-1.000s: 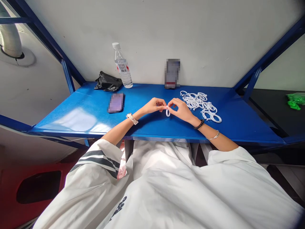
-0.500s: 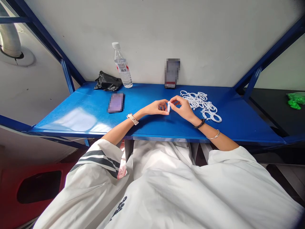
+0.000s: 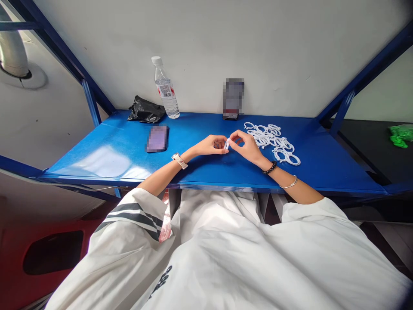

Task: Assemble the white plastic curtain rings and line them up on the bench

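Between my two hands, over the middle of the blue table, is a small white plastic ring (image 3: 226, 144), seen nearly edge-on. My left hand (image 3: 213, 145) grips its left side between thumb and fingers. From the other side, my right hand (image 3: 245, 145) pinches the upper end of the ring with thumb and forefinger. Just right of and behind my right hand lies a loose pile of white plastic rings (image 3: 284, 148) that look like curtain rings with small eyelets. Fingers cover part of the held ring.
A water bottle (image 3: 167, 97) and a crumpled black plastic bag (image 3: 145, 110) stand at the back left of the blue table (image 3: 193, 176). One phone (image 3: 157, 138) lies in front of them. Another phone-like device (image 3: 233, 99) leans against the wall. Blue frame posts rise at both sides.
The held ring has tilted slightly and turned a little between my fingers. Both hands stay in almost the same place, and the pile is unchanged.
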### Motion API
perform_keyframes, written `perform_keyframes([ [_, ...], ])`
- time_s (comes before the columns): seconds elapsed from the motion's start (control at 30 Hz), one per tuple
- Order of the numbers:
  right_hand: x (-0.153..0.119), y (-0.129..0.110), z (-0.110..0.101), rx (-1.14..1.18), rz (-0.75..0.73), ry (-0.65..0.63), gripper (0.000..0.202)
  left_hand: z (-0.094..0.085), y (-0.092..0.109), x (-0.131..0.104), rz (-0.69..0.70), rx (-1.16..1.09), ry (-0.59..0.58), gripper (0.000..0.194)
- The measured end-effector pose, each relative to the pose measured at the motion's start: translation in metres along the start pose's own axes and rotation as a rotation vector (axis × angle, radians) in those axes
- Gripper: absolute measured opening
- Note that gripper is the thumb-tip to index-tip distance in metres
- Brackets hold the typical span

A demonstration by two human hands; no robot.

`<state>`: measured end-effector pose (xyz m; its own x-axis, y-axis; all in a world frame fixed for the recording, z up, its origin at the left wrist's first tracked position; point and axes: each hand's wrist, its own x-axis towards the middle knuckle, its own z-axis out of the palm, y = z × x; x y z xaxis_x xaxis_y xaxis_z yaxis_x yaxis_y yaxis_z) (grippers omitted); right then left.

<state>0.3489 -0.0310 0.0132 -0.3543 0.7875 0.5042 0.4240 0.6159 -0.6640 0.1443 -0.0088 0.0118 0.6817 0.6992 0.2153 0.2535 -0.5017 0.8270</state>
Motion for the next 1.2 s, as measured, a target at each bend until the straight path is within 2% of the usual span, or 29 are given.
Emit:
perform_keyframes([
  [0.57,0.0,0.0034,-0.0014,-0.067,0.016,-0.05,0.018,0.0003,-0.0056,-0.0008,-0.021,0.024,0.024,0.047],
  [1.0,0.0001,0.0012,-0.004,-0.269,0.058,-0.114,0.017,0.0002,-0.0014,-0.0006,-0.071,-0.009,0.022,0.059],
  [1.2,-0.0002,-0.0012,-0.0049,-0.321,0.089,-0.159,0.017,-0.0002,-0.0047,-0.0004,-0.094,0.0,0.011,0.057],
])
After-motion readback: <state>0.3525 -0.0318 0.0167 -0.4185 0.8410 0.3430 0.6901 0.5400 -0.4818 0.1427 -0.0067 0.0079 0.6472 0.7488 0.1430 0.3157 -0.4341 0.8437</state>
